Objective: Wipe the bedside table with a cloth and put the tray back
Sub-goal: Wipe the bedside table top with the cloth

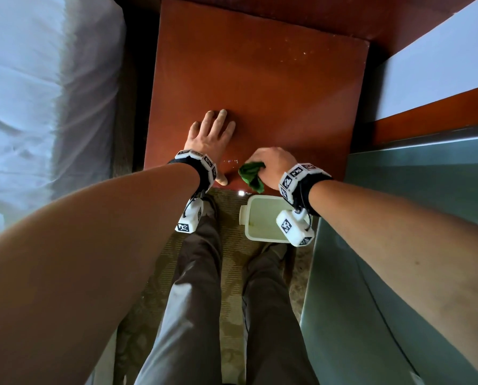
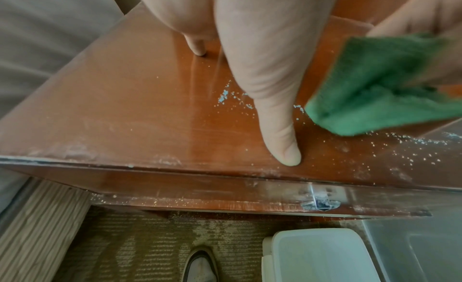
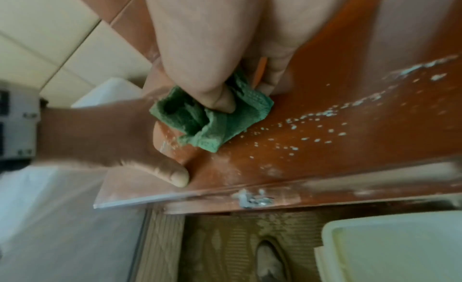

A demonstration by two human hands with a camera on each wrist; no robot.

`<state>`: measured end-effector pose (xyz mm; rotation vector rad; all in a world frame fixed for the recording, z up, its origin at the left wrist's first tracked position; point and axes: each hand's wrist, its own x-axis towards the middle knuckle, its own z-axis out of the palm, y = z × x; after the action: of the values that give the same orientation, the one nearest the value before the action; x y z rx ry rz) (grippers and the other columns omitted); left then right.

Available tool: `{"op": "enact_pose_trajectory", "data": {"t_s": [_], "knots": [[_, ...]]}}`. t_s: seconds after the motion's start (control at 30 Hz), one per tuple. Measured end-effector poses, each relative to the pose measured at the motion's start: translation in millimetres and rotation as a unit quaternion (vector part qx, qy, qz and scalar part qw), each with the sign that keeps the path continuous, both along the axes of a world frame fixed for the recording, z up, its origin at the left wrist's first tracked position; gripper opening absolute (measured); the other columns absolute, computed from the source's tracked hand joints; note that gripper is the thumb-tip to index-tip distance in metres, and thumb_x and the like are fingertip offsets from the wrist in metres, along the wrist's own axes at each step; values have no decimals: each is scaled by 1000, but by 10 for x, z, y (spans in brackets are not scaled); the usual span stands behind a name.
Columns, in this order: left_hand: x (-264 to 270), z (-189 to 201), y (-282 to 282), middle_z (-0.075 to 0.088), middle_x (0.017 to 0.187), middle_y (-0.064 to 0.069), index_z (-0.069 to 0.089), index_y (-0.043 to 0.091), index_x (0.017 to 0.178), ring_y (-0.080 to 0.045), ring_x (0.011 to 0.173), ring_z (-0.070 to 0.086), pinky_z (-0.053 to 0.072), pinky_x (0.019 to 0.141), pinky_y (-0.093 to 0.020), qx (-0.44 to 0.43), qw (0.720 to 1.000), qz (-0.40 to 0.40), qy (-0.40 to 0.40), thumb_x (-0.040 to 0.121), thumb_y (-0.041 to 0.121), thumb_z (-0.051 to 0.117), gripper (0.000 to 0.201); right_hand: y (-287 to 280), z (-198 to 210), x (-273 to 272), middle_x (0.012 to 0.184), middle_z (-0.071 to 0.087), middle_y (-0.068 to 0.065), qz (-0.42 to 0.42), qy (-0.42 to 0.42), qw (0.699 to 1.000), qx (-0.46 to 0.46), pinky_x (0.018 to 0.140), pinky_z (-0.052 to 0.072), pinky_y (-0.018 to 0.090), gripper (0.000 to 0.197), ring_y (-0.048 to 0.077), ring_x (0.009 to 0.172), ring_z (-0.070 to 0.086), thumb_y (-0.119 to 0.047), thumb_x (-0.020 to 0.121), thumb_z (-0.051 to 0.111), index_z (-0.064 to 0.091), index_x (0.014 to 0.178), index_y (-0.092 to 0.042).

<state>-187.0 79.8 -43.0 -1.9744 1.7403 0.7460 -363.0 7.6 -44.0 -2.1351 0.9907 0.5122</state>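
Observation:
A reddish-brown bedside table (image 1: 260, 79) fills the middle of the head view. My left hand (image 1: 211, 134) lies flat on its front part, fingers spread, thumb (image 2: 282, 144) near the front edge. My right hand (image 1: 271, 165) grips a bunched green cloth (image 1: 251, 175) (image 2: 375, 88) (image 3: 212, 120) against the tabletop close to the front edge, right of the left hand. Pale crumbs (image 2: 225, 96) (image 3: 325, 116) lie scattered on the wood beside the cloth. No tray shows in any view.
A pale plastic bin (image 1: 263, 218) (image 2: 320, 254) (image 3: 395, 248) stands open on the patterned carpet below the table's front edge, by my shoes (image 2: 200, 266). A white bed (image 1: 37, 107) runs along the left. A grey-green panel (image 1: 413, 218) rises at the right.

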Motion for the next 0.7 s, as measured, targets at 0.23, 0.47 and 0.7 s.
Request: {"op": "enact_pose_trajectory", "data": {"t_s": [0.23, 0.47, 0.7], "knots": [[183, -10, 217, -12, 160, -3, -7, 21, 153, -31, 148, -5, 11, 118, -50, -16, 998, 60, 25, 41, 75, 81, 152, -166, 142, 24, 101, 70, -9, -33, -20, 999, -6, 75, 54, 32, 44, 20, 90, 65, -5, 75, 46, 73, 100, -30], [581, -14, 688, -9, 161, -5, -5, 21, 154, -32, 148, -5, 15, 119, -51, -22, 990, 140, 9, 42, 64, 87, 150, -143, 146, 564, 107, 68, -5, -34, -62, 997, -32, 74, 53, 35, 40, 22, 90, 63, -1, 81, 47, 71, 105, -21], [680, -66, 684, -9, 161, -8, -1, 19, 155, -33, 148, -5, 12, 119, -46, -28, 988, 151, 16, 48, 60, 87, 144, -30, 49, 1158, 108, 64, -5, -36, -99, 993, -61, 74, 52, 34, 38, 22, 90, 61, -3, 80, 46, 69, 104, -21]]}}
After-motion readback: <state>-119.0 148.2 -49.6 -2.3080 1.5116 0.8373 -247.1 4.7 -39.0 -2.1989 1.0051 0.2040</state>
